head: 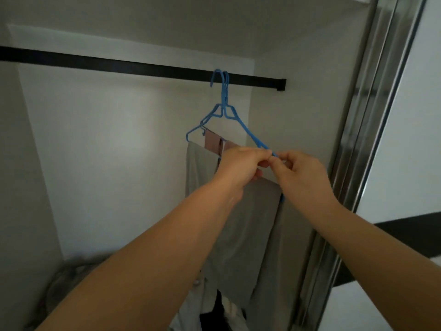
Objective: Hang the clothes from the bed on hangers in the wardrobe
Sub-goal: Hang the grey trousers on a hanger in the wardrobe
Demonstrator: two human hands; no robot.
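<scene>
Both the left hand (pixel 241 163) and right hand (pixel 300 173) pinch the blue hanger (pixel 248 132) hooked on the wardrobe rail (pixel 143 68), likely to steady it while the grey garment (pixel 248 223) (already draped) hangs straight

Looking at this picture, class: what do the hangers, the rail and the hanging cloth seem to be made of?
Hangers: probably plastic, for they are thin, uniformly bright blue and moulded-looking.
Rail: likely metal or coated wood, matte black, flat-sided.
Cloth: soft woven fabric, grey, matte, draping in folds.
</scene>
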